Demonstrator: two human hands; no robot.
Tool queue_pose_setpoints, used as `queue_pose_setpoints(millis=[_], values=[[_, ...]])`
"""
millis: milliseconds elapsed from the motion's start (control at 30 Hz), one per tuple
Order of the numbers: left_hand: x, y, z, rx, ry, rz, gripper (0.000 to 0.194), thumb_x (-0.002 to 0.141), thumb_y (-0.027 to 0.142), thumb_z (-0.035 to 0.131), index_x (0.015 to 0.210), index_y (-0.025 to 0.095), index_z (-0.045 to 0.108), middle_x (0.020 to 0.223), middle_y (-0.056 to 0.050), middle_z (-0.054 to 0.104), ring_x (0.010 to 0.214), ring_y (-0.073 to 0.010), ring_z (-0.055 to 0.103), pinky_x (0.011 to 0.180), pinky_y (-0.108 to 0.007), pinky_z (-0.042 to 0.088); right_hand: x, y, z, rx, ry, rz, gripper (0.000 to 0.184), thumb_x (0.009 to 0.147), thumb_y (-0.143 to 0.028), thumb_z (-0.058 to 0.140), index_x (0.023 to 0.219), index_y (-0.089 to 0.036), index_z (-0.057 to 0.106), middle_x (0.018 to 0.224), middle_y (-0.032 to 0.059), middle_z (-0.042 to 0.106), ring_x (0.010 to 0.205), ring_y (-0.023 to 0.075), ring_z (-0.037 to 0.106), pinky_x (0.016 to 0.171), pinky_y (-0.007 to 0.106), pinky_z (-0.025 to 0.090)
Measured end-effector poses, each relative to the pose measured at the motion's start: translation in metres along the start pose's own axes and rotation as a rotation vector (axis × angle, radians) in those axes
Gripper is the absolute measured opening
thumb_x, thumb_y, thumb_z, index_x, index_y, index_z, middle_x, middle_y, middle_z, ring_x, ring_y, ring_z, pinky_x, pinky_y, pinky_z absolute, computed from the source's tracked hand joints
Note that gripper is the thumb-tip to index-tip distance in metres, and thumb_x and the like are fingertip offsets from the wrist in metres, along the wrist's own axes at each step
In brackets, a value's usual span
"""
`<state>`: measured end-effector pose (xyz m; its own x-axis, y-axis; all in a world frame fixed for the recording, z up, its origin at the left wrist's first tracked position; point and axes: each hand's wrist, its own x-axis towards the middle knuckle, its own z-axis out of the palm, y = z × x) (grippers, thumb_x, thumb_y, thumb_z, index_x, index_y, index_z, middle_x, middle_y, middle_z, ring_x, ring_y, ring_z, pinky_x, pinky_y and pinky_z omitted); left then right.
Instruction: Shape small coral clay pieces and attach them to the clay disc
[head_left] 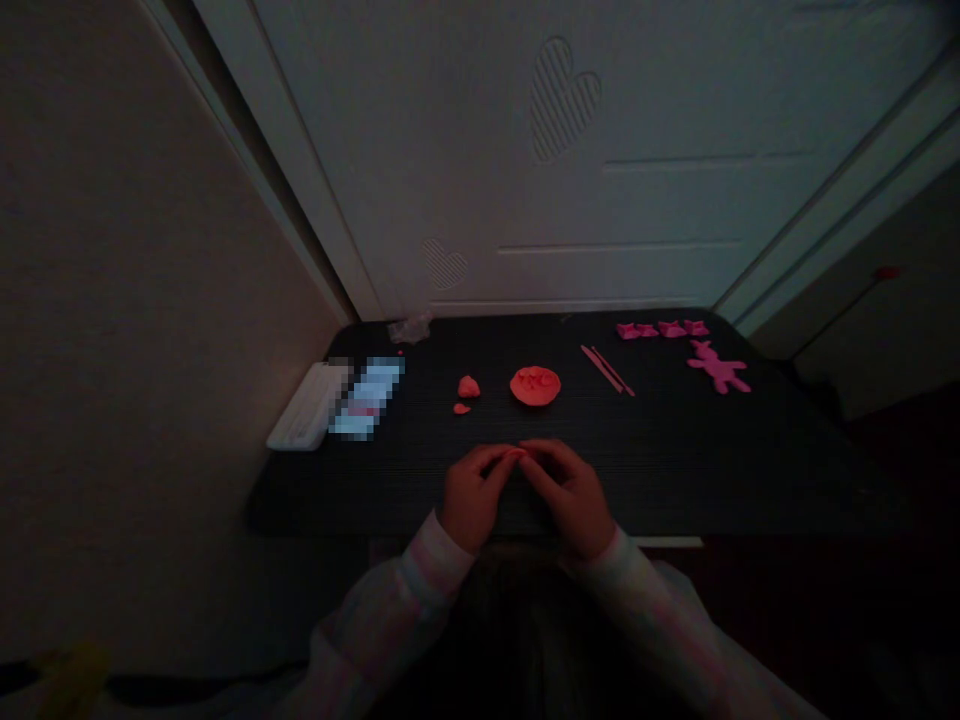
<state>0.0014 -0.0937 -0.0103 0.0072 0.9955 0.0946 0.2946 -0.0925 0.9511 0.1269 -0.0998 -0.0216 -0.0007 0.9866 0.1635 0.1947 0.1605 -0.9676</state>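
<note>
My left hand (472,495) and my right hand (571,495) meet near the front edge of a dark table (675,460). Both hands pinch a small red piece of clay (517,455) between their fingertips. Beyond them lies a flat red clay disc (535,385). A red clay lump (469,386) and a smaller red scrap (462,408) sit to the disc's left.
Two thin pink sticks (607,370) lie right of the disc. A pink clay figure (718,367) and several pink clay pieces (664,329) are at the back right. A white box (304,410) and a blurred flat item (367,397) lie at the left. A white door stands behind.
</note>
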Motion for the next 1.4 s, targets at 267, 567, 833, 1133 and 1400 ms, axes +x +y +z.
queue_pose_setpoints(millis=[267,567,833,1133,1400], values=[[-0.0003,-0.0004,0.0012,-0.001,0.001,-0.003,0.018,0.071,0.025,0.057,0.084,0.015,0.065,0.083,-0.004,0.067,0.078,-0.0135,0.060,0.074,-0.024,0.046,0.0024,-0.0050,-0.0011,-0.009,0.012,0.001,0.011,0.075,-0.028,0.054,0.078,-0.020,0.061,0.079,0.0023,0.061,0.076,0.0157,0.056,0.071,0.028,0.042],[-0.0003,-0.0013,0.0009,0.062,0.011,0.009,0.017,0.072,0.026,0.056,0.079,0.014,0.065,0.079,-0.004,0.067,0.073,-0.0133,0.060,0.068,-0.024,0.046,0.0019,-0.0053,-0.0020,0.022,0.032,0.042,0.011,0.074,-0.028,0.054,0.078,-0.020,0.060,0.079,0.0022,0.060,0.077,0.0155,0.056,0.070,0.028,0.042],[-0.0007,-0.0005,0.0003,0.063,0.002,0.016,0.016,0.072,0.025,0.056,0.080,0.015,0.065,0.080,-0.004,0.067,0.074,-0.0132,0.060,0.070,-0.024,0.046,0.0023,-0.0033,-0.0018,0.033,0.042,0.057,0.012,0.073,-0.030,0.055,0.077,-0.020,0.060,0.079,0.0021,0.061,0.076,0.0156,0.056,0.070,0.028,0.043],[-0.0008,0.0002,0.0002,0.067,-0.005,0.028,0.017,0.073,0.027,0.055,0.082,0.017,0.066,0.080,-0.003,0.067,0.074,-0.0131,0.060,0.068,-0.024,0.046,0.0023,-0.0038,-0.0010,0.123,0.078,0.102,0.012,0.072,-0.030,0.056,0.077,-0.020,0.060,0.078,0.0014,0.063,0.076,0.0152,0.057,0.070,0.028,0.043],[-0.0006,0.0017,0.0009,0.050,0.013,0.012,0.016,0.072,0.027,0.055,0.078,0.017,0.066,0.079,-0.003,0.067,0.074,-0.0142,0.061,0.068,-0.025,0.046,0.0020,-0.0013,-0.0001,0.162,0.079,0.123,0.013,0.071,-0.031,0.057,0.077,-0.020,0.060,0.078,0.0018,0.064,0.076,0.0159,0.059,0.071,0.029,0.045]])
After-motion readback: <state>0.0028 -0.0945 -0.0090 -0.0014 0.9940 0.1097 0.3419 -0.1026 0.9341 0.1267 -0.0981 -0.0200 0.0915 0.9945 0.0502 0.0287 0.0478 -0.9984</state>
